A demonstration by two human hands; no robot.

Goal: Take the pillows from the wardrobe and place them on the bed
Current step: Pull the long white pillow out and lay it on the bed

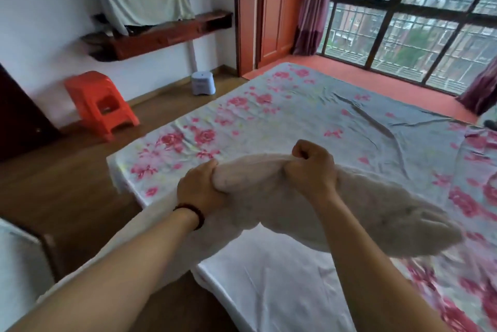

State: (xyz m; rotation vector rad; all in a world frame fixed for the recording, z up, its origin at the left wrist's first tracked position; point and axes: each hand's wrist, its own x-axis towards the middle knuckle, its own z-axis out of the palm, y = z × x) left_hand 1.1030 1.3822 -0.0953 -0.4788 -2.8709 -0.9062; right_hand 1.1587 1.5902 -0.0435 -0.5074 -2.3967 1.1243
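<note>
- Head view: we see both bare arms reaching forward over the near corner of the bed (309, 116), which is covered by a grey sheet with pink flowers.
- Our left hand (200, 189), with a dark beaded bracelet (192, 213) at the wrist, has its fingers clenched around the left end of a pale, fuzzy pillow (349, 213).
- Our right hand (312, 167) is a tight fist bunching the pillow's top edge.
- The pillow hangs in the air above the bed, sagging down to the right; we cannot tell whether its far end touches the sheet.
- On the wooden floor left of the bed stand an orange plastic stool (100, 104) and, farther back near the wall, a small white stool (203, 85).
- An orange-brown wardrobe (274, 9) stands in the far corner, beside a purple curtain (313, 3) and a large window.
</note>
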